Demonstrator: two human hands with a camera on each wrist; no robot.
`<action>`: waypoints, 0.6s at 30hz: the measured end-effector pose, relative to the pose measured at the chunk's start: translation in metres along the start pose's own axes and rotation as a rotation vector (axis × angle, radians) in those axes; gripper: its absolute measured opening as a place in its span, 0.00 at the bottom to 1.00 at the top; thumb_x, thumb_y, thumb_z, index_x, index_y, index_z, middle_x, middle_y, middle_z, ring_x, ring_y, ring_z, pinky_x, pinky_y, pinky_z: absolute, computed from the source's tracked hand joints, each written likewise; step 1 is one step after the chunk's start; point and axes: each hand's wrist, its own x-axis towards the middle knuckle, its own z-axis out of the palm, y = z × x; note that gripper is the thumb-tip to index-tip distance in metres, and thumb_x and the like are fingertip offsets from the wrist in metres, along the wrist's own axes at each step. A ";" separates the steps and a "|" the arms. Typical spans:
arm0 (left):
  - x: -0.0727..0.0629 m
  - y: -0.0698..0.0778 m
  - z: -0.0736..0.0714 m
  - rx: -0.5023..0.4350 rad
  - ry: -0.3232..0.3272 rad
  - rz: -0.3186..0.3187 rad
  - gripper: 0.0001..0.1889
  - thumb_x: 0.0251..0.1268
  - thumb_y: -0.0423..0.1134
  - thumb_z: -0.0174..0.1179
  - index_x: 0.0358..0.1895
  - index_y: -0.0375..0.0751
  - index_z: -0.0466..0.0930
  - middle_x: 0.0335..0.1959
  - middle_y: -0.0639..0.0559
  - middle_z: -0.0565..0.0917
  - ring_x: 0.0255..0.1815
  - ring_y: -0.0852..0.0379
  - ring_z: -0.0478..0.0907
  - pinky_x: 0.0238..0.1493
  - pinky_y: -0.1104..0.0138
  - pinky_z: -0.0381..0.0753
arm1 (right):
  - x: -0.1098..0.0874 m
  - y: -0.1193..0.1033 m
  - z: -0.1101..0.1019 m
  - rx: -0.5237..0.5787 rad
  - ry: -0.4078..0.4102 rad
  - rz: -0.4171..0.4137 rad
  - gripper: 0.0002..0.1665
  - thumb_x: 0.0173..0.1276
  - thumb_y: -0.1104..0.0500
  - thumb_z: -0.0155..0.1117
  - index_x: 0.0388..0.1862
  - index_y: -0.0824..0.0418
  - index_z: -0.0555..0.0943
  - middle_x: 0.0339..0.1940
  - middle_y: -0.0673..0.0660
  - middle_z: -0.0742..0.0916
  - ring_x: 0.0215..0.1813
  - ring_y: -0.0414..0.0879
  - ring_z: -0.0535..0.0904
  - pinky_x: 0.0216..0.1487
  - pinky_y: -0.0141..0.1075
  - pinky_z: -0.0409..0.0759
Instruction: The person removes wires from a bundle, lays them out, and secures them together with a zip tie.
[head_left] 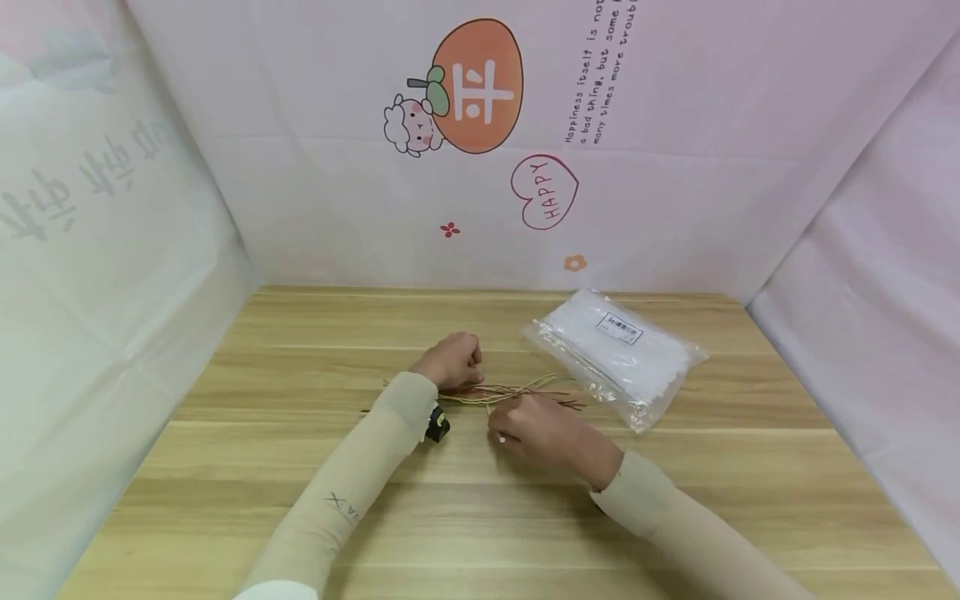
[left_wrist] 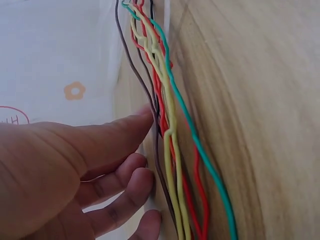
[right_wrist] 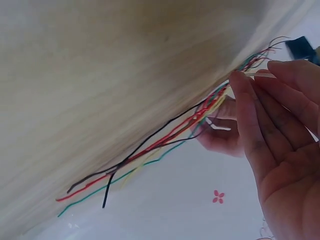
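A loose bundle of thin coloured wires [left_wrist: 172,115], red, yellow, green, black and brown, lies across the wooden table. My left hand [head_left: 452,361] is at the bundle's far side, pinching some of its wires; the left wrist view shows the thumb tip [left_wrist: 145,117] reaching behind them and the other fingers loosely bent. Just right of it and nearer the front is my right hand [head_left: 536,429]. Its thumb and forefinger pinch a thin white cable tie [right_wrist: 261,75] close beside the bundle. The wires' free ends [right_wrist: 82,192] fan out past the hands.
A clear plastic bag [head_left: 622,350] packed with white strips and bearing a barcode label lies at the back right. Printed white cloth [head_left: 337,208] walls the table [head_left: 480,533] at the back and sides. A black strap piece [head_left: 437,425] shows at my left wrist.
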 end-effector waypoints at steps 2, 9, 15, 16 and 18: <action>0.000 -0.001 0.000 -0.017 -0.006 0.003 0.14 0.71 0.38 0.71 0.52 0.36 0.80 0.51 0.45 0.83 0.52 0.49 0.81 0.61 0.54 0.82 | -0.005 -0.005 -0.003 -0.014 0.007 -0.006 0.15 0.66 0.70 0.66 0.25 0.51 0.79 0.26 0.43 0.79 0.28 0.34 0.71 0.32 0.28 0.74; 0.000 -0.001 0.000 -0.040 0.000 0.034 0.14 0.72 0.38 0.69 0.52 0.38 0.78 0.51 0.45 0.81 0.52 0.50 0.79 0.60 0.55 0.81 | -0.021 -0.017 -0.012 -0.056 0.093 -0.077 0.05 0.67 0.66 0.73 0.35 0.55 0.88 0.35 0.47 0.91 0.40 0.37 0.88 0.42 0.31 0.86; 0.000 -0.002 0.004 -0.106 0.025 0.053 0.12 0.73 0.34 0.68 0.52 0.39 0.76 0.46 0.49 0.82 0.47 0.54 0.79 0.57 0.57 0.80 | -0.023 -0.022 -0.014 -0.054 0.107 -0.083 0.05 0.68 0.66 0.73 0.34 0.56 0.88 0.35 0.47 0.90 0.39 0.35 0.86 0.43 0.31 0.85; -0.001 -0.002 0.005 -0.121 0.027 0.056 0.11 0.73 0.33 0.67 0.52 0.39 0.76 0.44 0.50 0.82 0.46 0.54 0.79 0.57 0.57 0.80 | -0.023 -0.022 -0.014 -0.051 0.102 -0.075 0.06 0.69 0.66 0.72 0.33 0.56 0.87 0.33 0.46 0.89 0.38 0.34 0.85 0.42 0.30 0.84; -0.001 -0.002 0.007 -0.152 0.032 0.062 0.11 0.73 0.30 0.66 0.52 0.38 0.75 0.43 0.50 0.83 0.45 0.54 0.80 0.57 0.58 0.80 | -0.021 -0.021 -0.014 -0.040 0.097 -0.062 0.09 0.68 0.68 0.71 0.31 0.55 0.84 0.30 0.45 0.87 0.34 0.33 0.80 0.38 0.29 0.82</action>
